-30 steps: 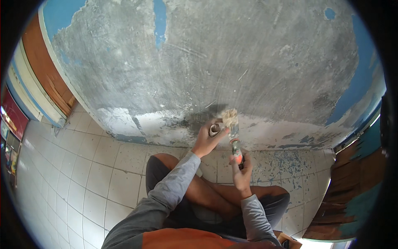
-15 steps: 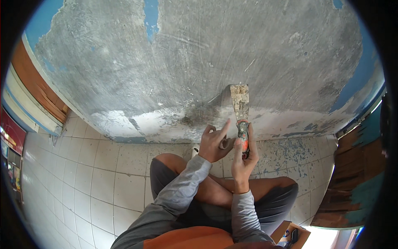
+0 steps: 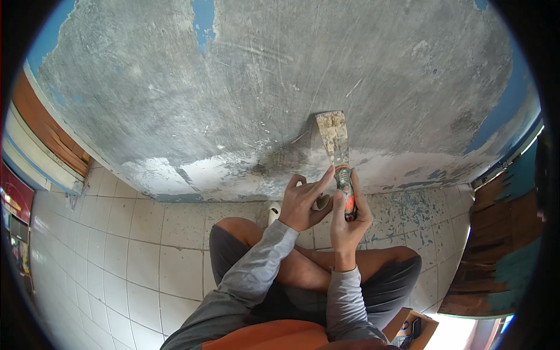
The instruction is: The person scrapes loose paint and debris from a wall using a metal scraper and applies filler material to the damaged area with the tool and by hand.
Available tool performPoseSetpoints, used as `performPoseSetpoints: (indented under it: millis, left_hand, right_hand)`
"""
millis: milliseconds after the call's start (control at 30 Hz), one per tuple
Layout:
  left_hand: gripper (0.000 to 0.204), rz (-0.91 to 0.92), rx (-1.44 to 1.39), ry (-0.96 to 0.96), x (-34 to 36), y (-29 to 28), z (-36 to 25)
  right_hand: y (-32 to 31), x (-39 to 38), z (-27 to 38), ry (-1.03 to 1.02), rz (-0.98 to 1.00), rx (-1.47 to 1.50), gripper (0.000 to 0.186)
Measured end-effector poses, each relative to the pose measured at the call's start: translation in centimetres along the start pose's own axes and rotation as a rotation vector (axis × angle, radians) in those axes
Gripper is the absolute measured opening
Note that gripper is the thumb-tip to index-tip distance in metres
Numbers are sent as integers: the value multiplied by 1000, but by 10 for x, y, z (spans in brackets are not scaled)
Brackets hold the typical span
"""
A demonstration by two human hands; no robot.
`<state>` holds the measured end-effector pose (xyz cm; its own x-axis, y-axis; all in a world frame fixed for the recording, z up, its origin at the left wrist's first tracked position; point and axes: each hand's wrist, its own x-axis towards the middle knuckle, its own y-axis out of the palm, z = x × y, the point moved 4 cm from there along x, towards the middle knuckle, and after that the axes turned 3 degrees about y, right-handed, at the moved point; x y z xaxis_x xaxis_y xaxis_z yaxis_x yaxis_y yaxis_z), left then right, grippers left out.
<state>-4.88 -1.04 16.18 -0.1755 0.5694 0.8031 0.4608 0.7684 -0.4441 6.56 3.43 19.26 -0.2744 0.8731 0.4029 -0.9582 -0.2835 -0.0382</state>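
Note:
My right hand (image 3: 350, 224) is closed round the handle of a putty knife (image 3: 332, 137), thumb on one side and fingers on the other. Its worn, paint-crusted blade points up, in front of the scraped wall (image 3: 251, 105). To the left of it, my left hand (image 3: 301, 204) has its index finger stretched to the top of the handle. A small pale rolled piece (image 3: 320, 202) sits between its thumb and curled fingers; its exact kind is unclear.
Blue paint patches (image 3: 203, 23) remain on the grey wall. Paint flakes (image 3: 402, 216) litter the tiled floor (image 3: 137, 251). Peeling brown and teal wood (image 3: 496, 256) stands at right. An open cardboard box (image 3: 423, 332) lies near my right knee, and a white object (image 3: 273, 212) stands before my legs.
The putty knife has tilted, its blade tip swinging slightly up and left. My right hand has shifted a little right, and my left index finger has come up against the handle.

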Motion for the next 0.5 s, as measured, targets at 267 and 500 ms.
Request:
performPoseSetpoints:
  millis: [267, 500]
  left_hand:
    - [76, 19, 41, 10, -3, 7, 3]
    - [80, -19, 21, -20, -12, 11, 7]
  right_hand:
    - [-4, -5, -1, -12, 6, 16, 44]
    - [-5, -3, -6, 34, 27, 47, 44]
